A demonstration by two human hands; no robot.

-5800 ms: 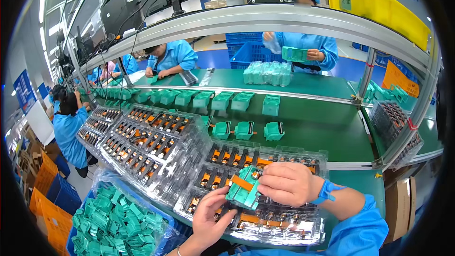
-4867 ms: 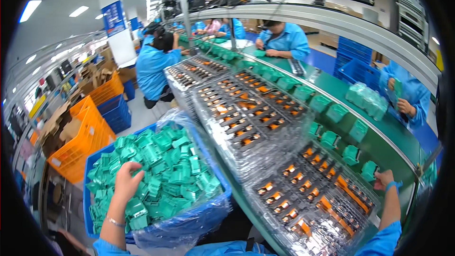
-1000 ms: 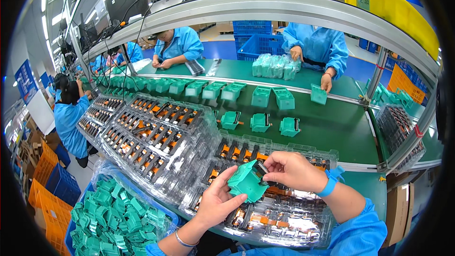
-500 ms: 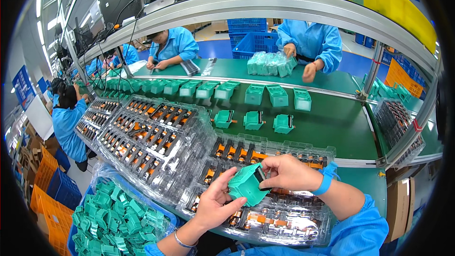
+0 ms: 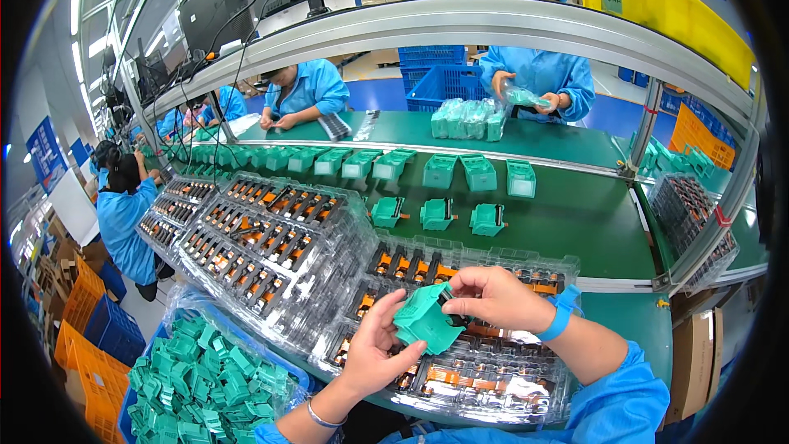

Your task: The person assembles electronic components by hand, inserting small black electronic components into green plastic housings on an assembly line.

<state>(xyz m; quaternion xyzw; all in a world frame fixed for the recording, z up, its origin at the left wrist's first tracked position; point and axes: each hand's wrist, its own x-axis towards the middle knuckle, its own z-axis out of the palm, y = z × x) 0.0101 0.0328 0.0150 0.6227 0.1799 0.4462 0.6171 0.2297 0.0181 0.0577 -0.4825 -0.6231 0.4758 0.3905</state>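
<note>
My left hand [image 5: 371, 355] grips a green plastic housing [image 5: 426, 322] from its left side, thumb along the near edge. At the housing's right edge, my right hand [image 5: 500, 300] has its fingers pinched on a small black part [image 5: 457, 317], most of which the fingers and the housing hide. How far that part sits inside the housing I cannot tell. Beneath both hands lies a clear plastic tray [image 5: 485, 386] with black parts and orange flat strips. Beyond it, several green housings [image 5: 486, 219] carrying black parts stand in a short row on the green belt.
More clear trays [image 5: 271, 234] of parts are stacked to the left. A blue bin [image 5: 300, 374] full of green housings stands at the lower left. Farther off runs a row of green housings [image 5: 440, 171]. A metal frame [image 5: 460, 20] crosses overhead. Co-workers [image 5: 538, 82] sit across the line.
My right fingers have shifted slightly up and left on the black part, which now shows less. The housing stays in my left hand. A co-worker across has lifted a clear-wrapped green pack.
</note>
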